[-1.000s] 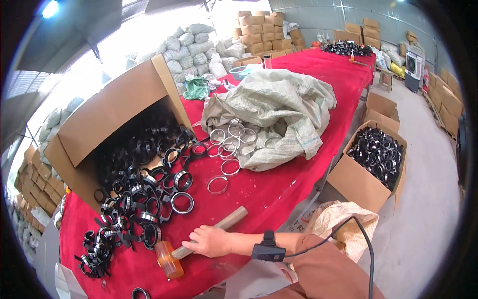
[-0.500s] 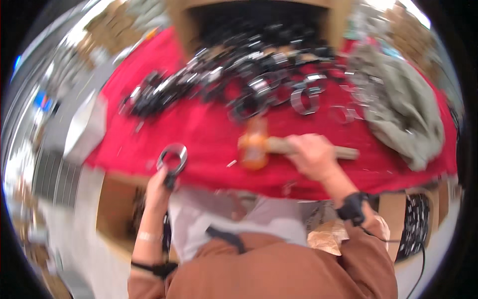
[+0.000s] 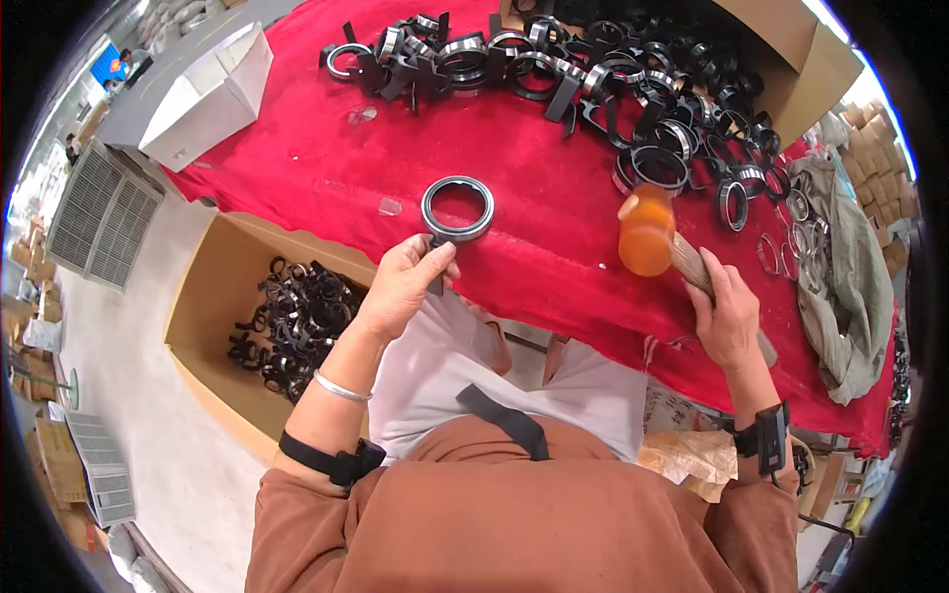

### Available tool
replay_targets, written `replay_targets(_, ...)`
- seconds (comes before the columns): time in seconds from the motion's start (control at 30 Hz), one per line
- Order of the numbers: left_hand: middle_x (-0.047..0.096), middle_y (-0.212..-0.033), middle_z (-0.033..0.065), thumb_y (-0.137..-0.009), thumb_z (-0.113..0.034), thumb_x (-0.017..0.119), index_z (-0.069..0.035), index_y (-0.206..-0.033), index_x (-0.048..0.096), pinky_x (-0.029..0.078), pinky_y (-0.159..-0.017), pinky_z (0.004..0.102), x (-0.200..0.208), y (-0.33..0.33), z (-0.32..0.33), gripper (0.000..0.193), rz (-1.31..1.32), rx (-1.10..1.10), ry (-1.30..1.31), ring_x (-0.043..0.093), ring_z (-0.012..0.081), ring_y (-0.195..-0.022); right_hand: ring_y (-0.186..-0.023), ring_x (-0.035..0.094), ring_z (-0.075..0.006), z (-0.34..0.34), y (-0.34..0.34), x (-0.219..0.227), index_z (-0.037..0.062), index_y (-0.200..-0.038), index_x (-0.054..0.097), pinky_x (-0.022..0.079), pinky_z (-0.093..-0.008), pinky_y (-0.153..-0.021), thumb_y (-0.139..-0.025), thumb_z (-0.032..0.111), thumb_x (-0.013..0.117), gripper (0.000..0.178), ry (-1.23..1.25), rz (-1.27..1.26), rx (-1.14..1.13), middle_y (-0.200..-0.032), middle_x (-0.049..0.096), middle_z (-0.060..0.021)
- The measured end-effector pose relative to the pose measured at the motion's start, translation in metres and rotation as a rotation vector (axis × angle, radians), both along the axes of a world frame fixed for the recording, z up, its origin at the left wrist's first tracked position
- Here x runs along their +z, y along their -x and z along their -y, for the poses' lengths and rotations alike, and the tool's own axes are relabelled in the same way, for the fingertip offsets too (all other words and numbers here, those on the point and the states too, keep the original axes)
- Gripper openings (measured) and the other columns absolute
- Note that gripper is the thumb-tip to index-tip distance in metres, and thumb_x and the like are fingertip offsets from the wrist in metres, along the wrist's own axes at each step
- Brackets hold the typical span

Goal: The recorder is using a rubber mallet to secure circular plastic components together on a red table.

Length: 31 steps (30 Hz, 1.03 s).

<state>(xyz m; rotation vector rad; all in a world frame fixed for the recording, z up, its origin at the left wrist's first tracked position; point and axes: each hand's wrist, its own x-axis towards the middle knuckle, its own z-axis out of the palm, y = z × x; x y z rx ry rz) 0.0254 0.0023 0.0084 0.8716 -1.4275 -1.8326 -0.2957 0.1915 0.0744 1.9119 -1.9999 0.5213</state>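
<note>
**Red cloth bench, one ring clamp in hand, mallet in the other**

Red fabric covered the whole table [image 3: 326, 188] in the head view, looking straight down over the person's lap. Left hand [image 3: 400, 287] was pinched shut on the black tab of a round black-and-metal ring clamp [image 3: 457, 209], thumb and fingers closed on that tab, with the ring itself lying flat on the cloth right at the near edge. Right hand [image 3: 730, 318] was wrapped fully around the wooden handle of a mallet [image 3: 647, 235], and its orange head sat on the cloth just right of the ring, not touching it.

Further back on the table was a big messy pile of ring clamps [image 3: 593, 79], all the same black-and-silver kind, spilling out of a tipped cardboard box [image 3: 801, 59] at the top right. A few loose thin metal rings [image 3: 796, 212] lay past the mallet, beside a crumpled greyish-green sack [image 3: 850, 287] at the right end of the table.

Down on the floor to the left, below the table edge, an open cardboard carton [image 3: 203, 316] held a heap of black clamps [image 3: 292, 321]. A white folded box [image 3: 203, 94] sat off the far left corner of the table. Both wrists had black straps on, and the left wrist had a thin silver bangle [image 3: 339, 387] too.
</note>
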Motion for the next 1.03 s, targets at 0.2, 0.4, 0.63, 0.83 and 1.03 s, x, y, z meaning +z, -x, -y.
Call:
replay_targets(0.2, 0.050, -0.075, 0.0000, -0.093, -0.021, 0.049, -0.005, -0.094, 0.050, 0.040, -0.065, 0.0231, -0.012, -0.001, 0.005, 0.017, -0.022, -0.007, 0.081, 0.047, 0.0093, -0.070, -0.091, 0.058, -0.0122, 0.082, -0.099, 0.054, 0.0047, -0.130, 0.043, 0.045, -0.0257, -0.080, -0.088, 0.009, 0.053, 0.044, -0.156, 0.787, 0.129, -0.106, 0.061, -0.0189)
replay_targets(0.4, 0.049, -0.076, -0.0007, -0.092, -0.020, 0.050, -0.006, -0.094, 0.049, 0.039, -0.064, 0.0227, -0.007, 0.005, 0.003, 0.015, -0.012, 0.007, 0.074, 0.045, 0.0083, -0.069, -0.091, 0.062, -0.0248, 0.150, -0.136, 0.032, 0.0074, -0.130, 0.043, 0.048, -0.0335, -0.078, -0.088, 0.015, 0.054, 0.045, -0.091, 0.713, 0.372, -0.103, 0.059, -0.0259)
replay_targets(0.63, 0.053, -0.081, 0.0004, -0.086, -0.017, 0.055, 0.001, -0.103, 0.054, 0.042, -0.065, 0.0234, 0.010, -0.032, 0.000, 0.025, 0.135, -0.014, 0.122, 0.049, 0.0079, -0.072, -0.081, 0.064, -0.0278, 0.150, -0.115, 0.018, 0.0069, -0.134, 0.037, 0.049, -0.0351, -0.067, -0.089, 0.017, 0.050, 0.048, -0.300, 0.846, 0.200, -0.096, 0.063, -0.0185)
replay_targets(0.83, 0.060, -0.095, 0.0085, -0.082, -0.014, 0.059, 0.004, -0.108, 0.056, 0.045, -0.077, 0.0275, -0.002, -0.172, 0.010, 0.032, 0.396, 0.192, 0.043, 0.055, 0.0149, -0.083, -0.051, 0.050, -0.0082, 0.107, -0.059, 0.027, 0.0067, -0.137, 0.034, 0.043, -0.0225, -0.046, -0.091, 0.016, 0.046, 0.049, -0.319, 1.324, 0.055, -0.068, 0.053, -0.0023)
replay_targets(1.03, 0.058, -0.099, 0.0199, -0.076, -0.018, 0.065, 0.000, -0.102, 0.058, 0.044, -0.082, 0.0400, 0.032, -0.168, 0.104, 0.033, 0.973, 0.617, 0.897, 0.056, 0.0319, -0.094, -0.051, 0.052, -0.0109, 0.099, -0.033, 0.010, 0.0111, -0.139, 0.032, 0.045, -0.0241, -0.047, -0.091, 0.016, 0.045, 0.050, -0.366, 1.463, 0.025, -0.068, 0.056, -0.0052)
